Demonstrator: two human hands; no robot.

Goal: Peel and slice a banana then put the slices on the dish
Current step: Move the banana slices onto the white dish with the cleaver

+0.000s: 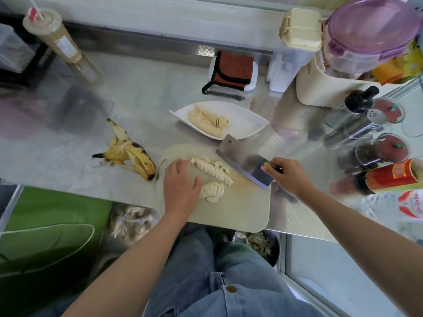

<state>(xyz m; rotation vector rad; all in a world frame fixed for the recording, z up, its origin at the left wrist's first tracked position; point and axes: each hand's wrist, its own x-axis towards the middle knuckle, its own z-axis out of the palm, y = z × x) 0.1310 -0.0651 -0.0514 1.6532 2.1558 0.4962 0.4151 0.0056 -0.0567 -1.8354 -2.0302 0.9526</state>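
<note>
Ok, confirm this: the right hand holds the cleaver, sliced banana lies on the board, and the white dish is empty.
Wrong: the head view shows the white dish holding banana slices. The right hand does hold the cleaver, with sliced banana on the board.

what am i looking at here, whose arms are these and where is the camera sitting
There is no machine here. These are a person's two bare arms, filmed by a single wide-angle camera worn on their head. It looks forward and down, which is why the edges bend.

The right hand has its grip round the handle of a broad steel cleaver, with the blade over a pale plastic cutting board. The left hand lies on that board against a row of pale banana slices.

Beyond the board, a white leaf-shaped dish already carries sliced banana pieces. The empty yellow banana peel lies to the left on the shiny steel counter. A red-labelled bottle is at the right.
</note>
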